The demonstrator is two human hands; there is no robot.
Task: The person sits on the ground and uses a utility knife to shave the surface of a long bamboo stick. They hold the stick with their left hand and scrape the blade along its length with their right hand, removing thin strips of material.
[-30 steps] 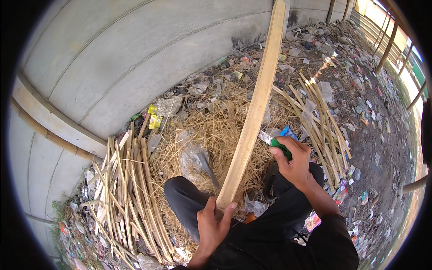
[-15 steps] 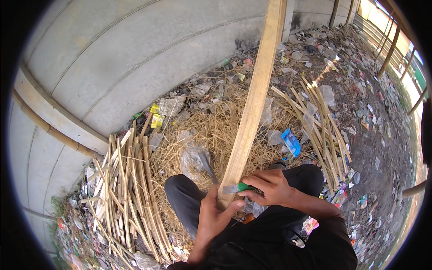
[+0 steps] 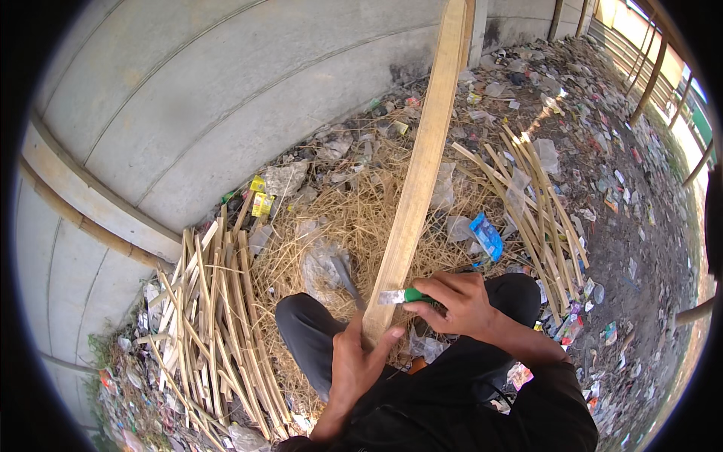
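Moved slightly farther along the pale wooden strip (image 3: 419,181) since half a second ago, the green-handled knife (image 3: 414,295), gripped by the right hand (image 3: 461,303), crosses its near part, while the left hand (image 3: 360,363) clasps the near end, apparently steadying the far-reaching length.

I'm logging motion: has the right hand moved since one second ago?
Yes: the right hand shifted left and downward in view, farther from the right-side wooden strips.

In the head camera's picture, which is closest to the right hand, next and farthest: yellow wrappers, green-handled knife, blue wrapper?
1. Green-handled knife: held in the right hand.
2. Blue wrapper: above the hand, slightly right.
3. Yellow wrappers: upper left, near the wall.
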